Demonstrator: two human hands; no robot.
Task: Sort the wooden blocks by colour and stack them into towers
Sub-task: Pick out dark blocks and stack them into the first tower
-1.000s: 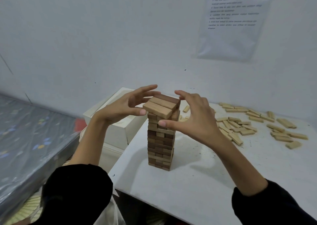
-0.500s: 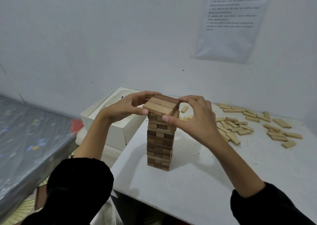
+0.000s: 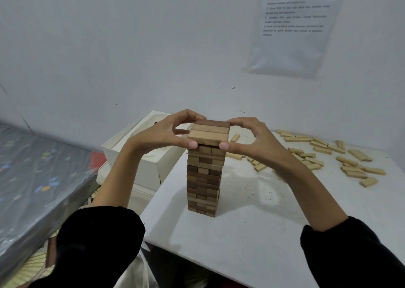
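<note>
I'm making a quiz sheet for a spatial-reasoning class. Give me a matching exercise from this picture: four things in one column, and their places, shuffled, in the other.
Things
1. block tower
2. loose pale blocks
3. white box
4. printed sheet

Places
A. on the wall, upper right
B. upright on the table, top layer pinched by the left hand and right hand
C. lying scattered at the table's far right
D. beside the table's left edge

Pairs: 1-B, 2-C, 3-D, 4-A
</note>
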